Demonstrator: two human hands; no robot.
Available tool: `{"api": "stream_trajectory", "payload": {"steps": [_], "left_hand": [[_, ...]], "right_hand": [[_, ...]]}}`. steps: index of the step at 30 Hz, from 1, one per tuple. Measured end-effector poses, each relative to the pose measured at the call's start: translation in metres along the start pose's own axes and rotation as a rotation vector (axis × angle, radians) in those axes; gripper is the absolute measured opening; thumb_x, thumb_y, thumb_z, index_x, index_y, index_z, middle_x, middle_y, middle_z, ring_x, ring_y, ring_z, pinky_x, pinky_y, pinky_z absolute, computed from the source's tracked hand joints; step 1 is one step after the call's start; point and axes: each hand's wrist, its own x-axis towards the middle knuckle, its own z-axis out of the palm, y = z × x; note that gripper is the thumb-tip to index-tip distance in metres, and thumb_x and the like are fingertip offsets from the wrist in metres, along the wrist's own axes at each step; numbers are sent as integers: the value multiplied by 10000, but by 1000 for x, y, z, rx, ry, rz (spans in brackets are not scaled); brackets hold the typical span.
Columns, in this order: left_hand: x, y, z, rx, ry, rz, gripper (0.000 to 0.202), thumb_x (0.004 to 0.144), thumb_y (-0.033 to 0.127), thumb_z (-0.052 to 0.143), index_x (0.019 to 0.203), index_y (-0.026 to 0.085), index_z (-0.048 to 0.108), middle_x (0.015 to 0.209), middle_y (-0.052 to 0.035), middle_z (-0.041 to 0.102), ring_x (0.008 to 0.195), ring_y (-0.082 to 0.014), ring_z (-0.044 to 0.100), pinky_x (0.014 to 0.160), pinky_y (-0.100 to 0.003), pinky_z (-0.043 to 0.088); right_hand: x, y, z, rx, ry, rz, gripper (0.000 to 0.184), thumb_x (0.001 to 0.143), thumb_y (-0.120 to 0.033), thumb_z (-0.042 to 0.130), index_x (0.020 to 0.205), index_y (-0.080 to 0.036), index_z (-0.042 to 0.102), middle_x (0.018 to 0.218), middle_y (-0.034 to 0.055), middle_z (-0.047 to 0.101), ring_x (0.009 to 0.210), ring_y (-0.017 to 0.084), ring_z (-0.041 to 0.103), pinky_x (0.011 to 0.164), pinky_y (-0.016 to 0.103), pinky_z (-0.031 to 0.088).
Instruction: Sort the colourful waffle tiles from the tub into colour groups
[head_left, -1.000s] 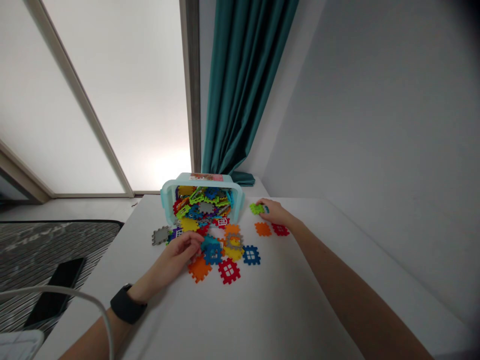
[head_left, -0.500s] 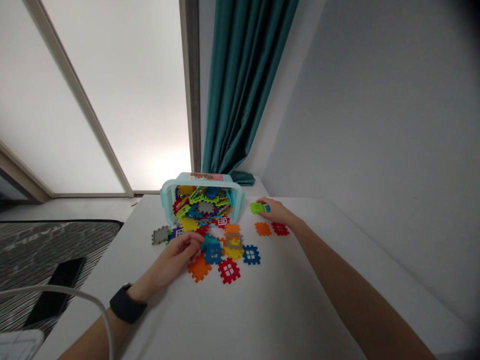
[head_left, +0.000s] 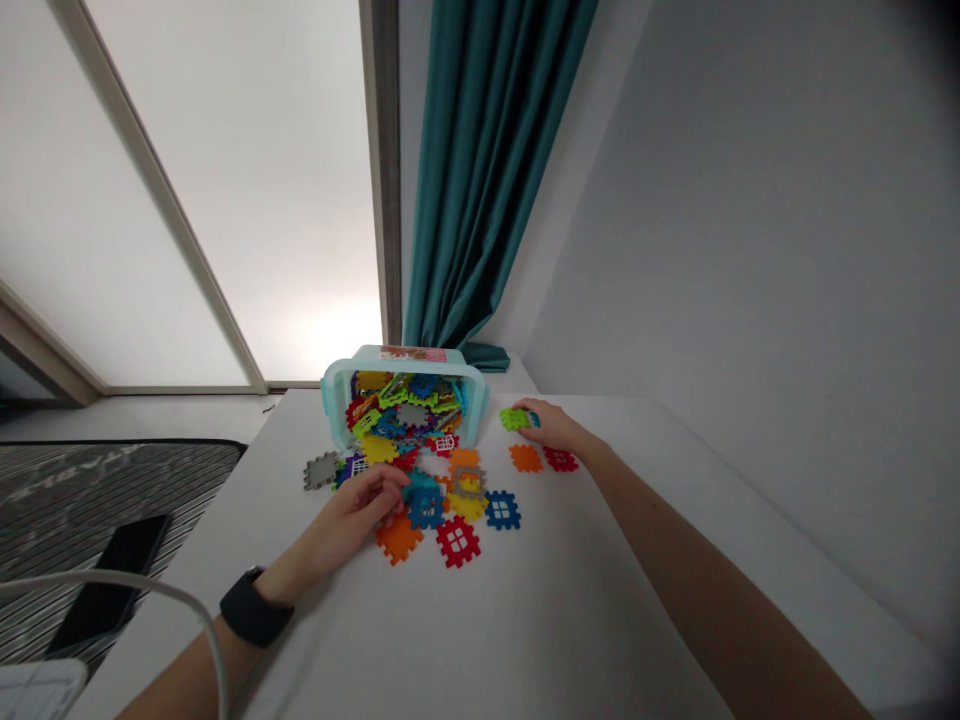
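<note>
My right hand is closed on a lime-green notched building tile at the right of the table. A bit of blue shows between that tile and my fingers. Close below it lie an orange tile and a red window tile. My left hand rests with curled fingers at the left edge of the loose pile, touching or just beside a teal tile. Whatever its fingertips may hold is hidden. Around it are a blue window tile and an orange tile.
A pale turquoise tub lies on its side, colourful tiles spilling from its mouth. Nearer me are a red window tile and a blue one. A white cable crosses the lower left. Behind hangs a green curtain.
Hardly anything differs. The fingers of my right hand have shifted slightly around the green tile, which stays in about the same place.
</note>
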Motion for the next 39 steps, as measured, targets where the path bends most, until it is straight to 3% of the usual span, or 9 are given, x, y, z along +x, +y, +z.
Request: {"api": "stream_trajectory", "payload": {"steps": [7,11,15,17,19,24,28,34,39], "left_hand": [[1,-3,-1,27,-11,12,359,890,511,613,1012,174,604,757,-1,601,626,-128,500,594,-251,397],[2,-1,-2,59,-15,37,351,900,508,599,1009,175,599,753,4,597,628,-127,500,596,-249,406],[2,-1,-7,144,19,90,330,931,488,552,1009,173,613,776,-10,607,679,-145,536,623,-256,434],[4,-4,-13,212,47,132,310,943,465,535,995,172,623,793,-22,619,707,-156,556,635,-261,447],[6,-7,-18,273,70,173,285,948,438,525,985,173,625,795,-26,627,707,-160,567,628,-262,453],[9,-7,-32,445,142,239,253,958,383,488,1017,181,628,757,-16,643,671,-161,584,608,-260,458],[3,5,-50,656,198,293,244,956,358,484,1006,184,648,781,-16,670,642,-146,567,585,-246,436],[-3,16,-83,930,262,332,248,965,337,455,983,179,645,795,-24,664,641,-149,561,601,-260,438],[-3,12,-107,1094,311,372,225,955,322,462,1004,186,635,904,-63,653,849,-207,606,757,-330,498]], "right_hand": [[-4,-7,-1,20,63,-5,438,731,-179,710,1162,-221,644,1237,96,678,1117,290,636,996,415,476],[-11,-20,-6,46,136,-60,322,791,-228,667,1112,-222,643,1175,83,677,1102,260,625,987,397,469],[-24,-50,-5,73,239,-102,135,854,-211,561,969,-213,631,986,68,681,940,232,631,877,368,483],[-31,-73,-3,107,356,-192,86,851,-184,551,907,-212,611,896,58,659,854,225,617,812,356,475],[-36,-98,1,129,391,-287,89,858,-168,549,917,-212,599,857,50,640,807,216,601,778,347,463],[-36,-157,12,178,324,-442,161,903,-136,512,1020,-209,595,942,68,660,887,222,608,823,358,458],[-36,-186,26,184,271,-461,148,932,-142,508,1023,-212,601,935,62,669,909,225,615,830,364,456],[-53,-196,46,153,245,-473,180,923,-105,501,1019,-212,609,958,70,673,913,237,602,848,395,451],[-67,-193,49,210,213,-466,186,921,-101,503,1026,-213,608,951,67,662,928,236,588,865,394,467]]}}
